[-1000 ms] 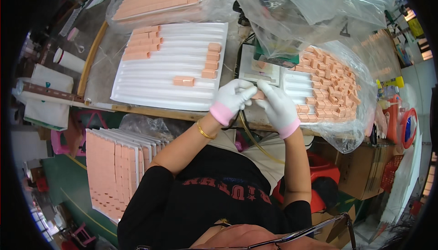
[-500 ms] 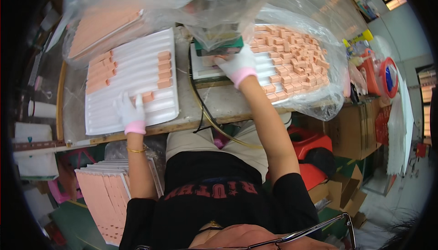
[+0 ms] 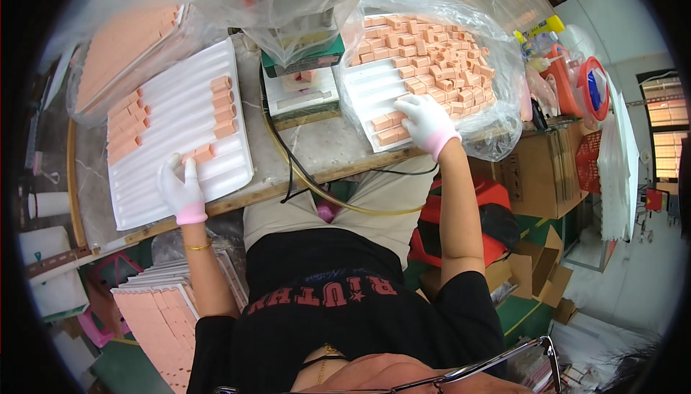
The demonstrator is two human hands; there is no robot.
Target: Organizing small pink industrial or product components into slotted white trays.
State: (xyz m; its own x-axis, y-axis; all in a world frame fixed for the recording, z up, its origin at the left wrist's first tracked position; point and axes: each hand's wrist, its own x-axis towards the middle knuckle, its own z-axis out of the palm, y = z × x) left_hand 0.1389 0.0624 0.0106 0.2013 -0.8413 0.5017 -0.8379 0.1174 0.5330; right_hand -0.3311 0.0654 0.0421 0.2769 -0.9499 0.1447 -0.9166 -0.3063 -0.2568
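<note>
Both my hands wear white gloves with pink cuffs. My left hand point(image 3: 181, 189) pinches a small peach block point(image 3: 190, 156) lying in a groove of the white ridged tray point(image 3: 173, 135) on the left. Another peach block point(image 3: 206, 151) sits against its right end. Small groups of blocks stand at this tray's left point(image 3: 128, 128) and right point(image 3: 224, 106) sides. My right hand point(image 3: 430, 124) is open over the second white tray point(image 3: 371, 81), thumb and forefinger apart beside peach blocks point(image 3: 392, 128) at its near edge. Many loose blocks point(image 3: 439, 59) cover that tray's far and right parts.
Between the trays stands a green-topped device point(image 3: 302, 59) with a white plate point(image 3: 317, 92), partly under clear plastic. A hose and cables point(image 3: 288, 153) run over the table edge. A bag-wrapped stack of peach-filled trays point(image 3: 122, 56) lies far left; a red basket point(image 3: 594, 88) stands right.
My right hand has moved from the green-topped device to the near edge of the right tray. My left hand stays at the left tray, its fingers now at the block. The whole view has shifted.
</note>
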